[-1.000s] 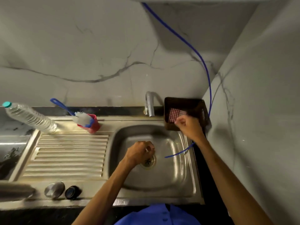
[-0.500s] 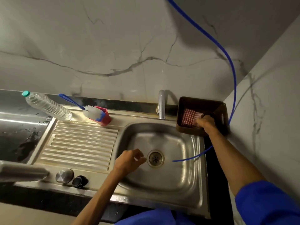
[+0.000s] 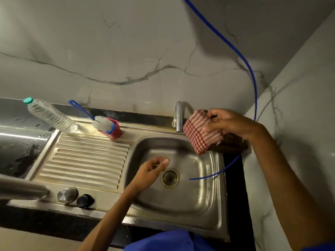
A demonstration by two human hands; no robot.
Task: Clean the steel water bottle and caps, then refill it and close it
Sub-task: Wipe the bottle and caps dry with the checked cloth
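Observation:
The steel water bottle (image 3: 21, 189) lies on its side at the counter's front left, partly cut off by the frame. Beside it on the sink's front rim stand a steel cap (image 3: 67, 195) and a black cap (image 3: 85, 201). My right hand (image 3: 230, 124) holds a red-and-white checked cloth (image 3: 201, 134) lifted above the sink's back right corner. Over the sink basin (image 3: 190, 201), my left hand (image 3: 152, 173) hovers near the drain (image 3: 170, 177), fingers loosely curled and holding nothing.
A tap (image 3: 179, 116) rises at the back of the sink. A brown basket (image 3: 230, 144) sits under my right hand. A blue tube (image 3: 253, 84) hangs from above into the basin. A plastic water bottle (image 3: 49, 115) and a bottle brush (image 3: 101, 122) in a red holder (image 3: 115, 132) stand behind the drainboard.
My right hand has lifted the checked cloth out of the brown basket. My left hand has drawn back from the drain and stays over the basin.

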